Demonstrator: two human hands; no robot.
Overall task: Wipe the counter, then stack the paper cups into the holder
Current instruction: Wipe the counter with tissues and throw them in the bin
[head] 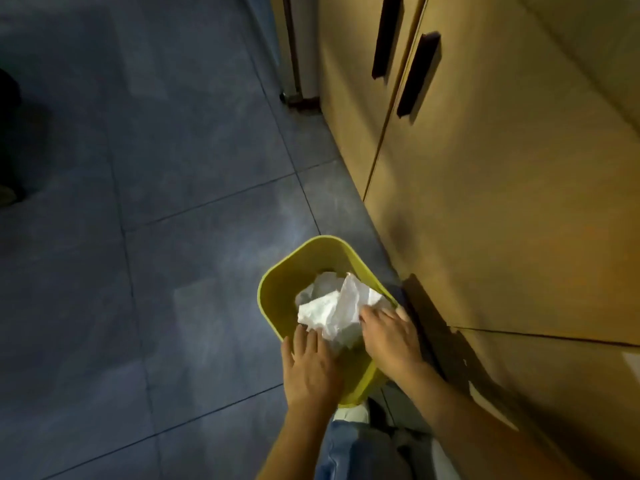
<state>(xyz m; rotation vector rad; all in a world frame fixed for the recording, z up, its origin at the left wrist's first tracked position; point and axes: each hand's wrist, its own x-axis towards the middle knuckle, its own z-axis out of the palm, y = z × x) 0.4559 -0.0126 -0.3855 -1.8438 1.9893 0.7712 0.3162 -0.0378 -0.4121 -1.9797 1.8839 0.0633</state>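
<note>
A yellow-green waste bin stands on the floor beside the cabinet. Crumpled white paper fills its mouth. My right hand reaches over the bin's right rim, with its fingertips pinching the edge of the paper. My left hand lies flat over the near rim, fingers spread, fingertips touching the paper's lower edge. No counter, paper cups or cup holder are in view.
Tan cabinet doors with dark vertical handles run along the right. Grey floor tiles spread to the left. My jeans leg and a white shoe are just below the bin. A dark shape sits at the left edge.
</note>
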